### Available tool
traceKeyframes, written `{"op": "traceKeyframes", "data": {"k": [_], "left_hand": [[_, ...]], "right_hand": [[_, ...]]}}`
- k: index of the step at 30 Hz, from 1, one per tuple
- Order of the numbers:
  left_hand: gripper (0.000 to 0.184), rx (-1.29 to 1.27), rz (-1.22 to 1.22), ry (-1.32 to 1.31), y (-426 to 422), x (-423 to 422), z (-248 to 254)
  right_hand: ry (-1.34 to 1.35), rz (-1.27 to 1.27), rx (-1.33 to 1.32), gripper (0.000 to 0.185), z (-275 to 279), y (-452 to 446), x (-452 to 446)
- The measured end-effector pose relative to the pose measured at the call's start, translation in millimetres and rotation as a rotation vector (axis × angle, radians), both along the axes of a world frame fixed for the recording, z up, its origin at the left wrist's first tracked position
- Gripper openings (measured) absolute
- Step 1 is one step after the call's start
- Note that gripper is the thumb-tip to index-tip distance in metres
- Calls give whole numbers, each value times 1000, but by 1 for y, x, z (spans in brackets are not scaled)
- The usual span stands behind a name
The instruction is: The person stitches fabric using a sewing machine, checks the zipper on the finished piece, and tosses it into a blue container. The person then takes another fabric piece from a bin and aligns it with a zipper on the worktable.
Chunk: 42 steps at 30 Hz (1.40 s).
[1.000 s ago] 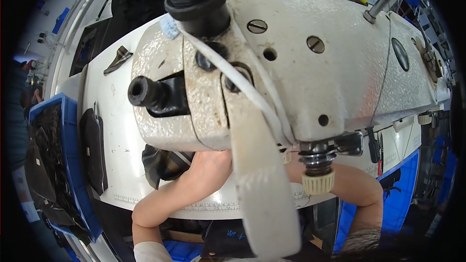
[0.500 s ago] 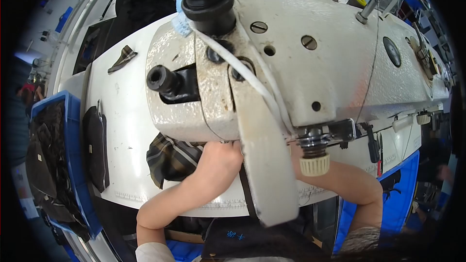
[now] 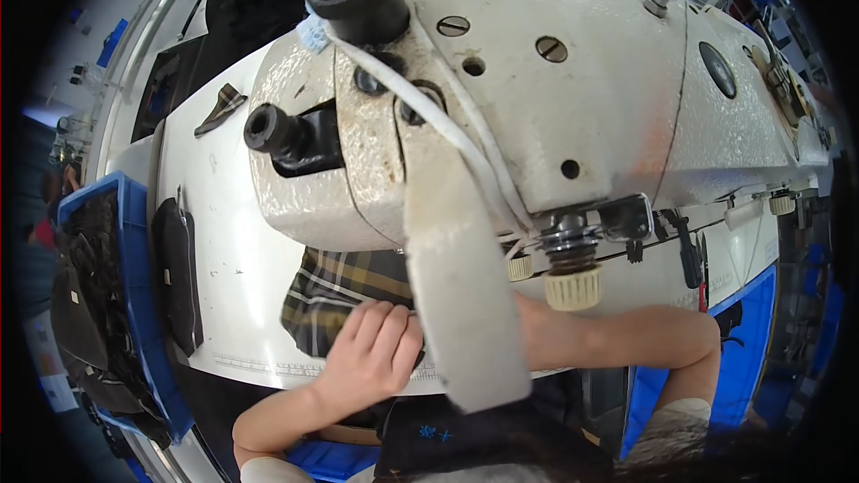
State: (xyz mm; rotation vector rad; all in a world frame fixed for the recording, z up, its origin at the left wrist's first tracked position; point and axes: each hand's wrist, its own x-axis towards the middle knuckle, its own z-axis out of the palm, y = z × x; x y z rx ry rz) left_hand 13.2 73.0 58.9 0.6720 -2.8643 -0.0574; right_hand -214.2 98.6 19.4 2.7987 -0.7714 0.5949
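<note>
My left hand [image 3: 374, 351] lies on the lower edge of a plaid cloth piece [image 3: 327, 291], its fingers curled over and closed on the fabric. The cloth is dark with tan and white stripes and spreads flat on the white table below the sewing machine head [image 3: 528, 98]. My right hand [image 3: 530, 326] reaches in from the right; its fingers are hidden behind the machine's long pale lever plate [image 3: 470, 304], so its grip does not show.
A blue bin [image 3: 134, 277] of dark cloth pieces stands at left, beside a dark zippered piece [image 3: 179, 277] on the table. A plaid scrap [image 3: 221, 110] lies farther back. A black-handled tool [image 3: 689, 255] sits at right, above a blue container [image 3: 743, 340].
My left hand has come down and left from under the machine head, and more plaid cloth shows. The zipper strip seen earlier is out of sight. My right forearm lies more level.
</note>
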Motion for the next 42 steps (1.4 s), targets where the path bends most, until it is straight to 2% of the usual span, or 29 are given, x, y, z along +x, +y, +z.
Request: {"op": "traceKeyframes", "data": {"k": [2,3,6,7,10,11,12,14,19,42], "left_hand": [[31,363,47,74,-23,7,-15],[39,467,51,225,-35,1,-9],[42,933,339,298,-45,-11,15],[40,891,321,384,-48,-13,10],[35,732,240,212,-34,-7,0],[41,476,19,174,-30,-8,-4],[43,418,13,12,-25,-8,3],[53,42,-79,-150,-17,-23,10],[48,142,-111,117,-22,-10,-16],[44,300,72,51,-10,-12,-5]], "right_hand": [[-23,7,61,26,3,-1,-2],[-25,3,65,26,1,-2,-3],[-27,-1,38,26,-9,-2,-1],[-32,6,24,26,-8,-3,0],[-25,44,-15,26,7,-5,-5],[3,30,-26,26,10,-2,-5],[33,17,-37,26,11,2,-4],[58,-22,-112,24,4,9,2],[42,-84,-188,22,-2,14,7],[76,-107,-143,16,-1,14,5]]}}
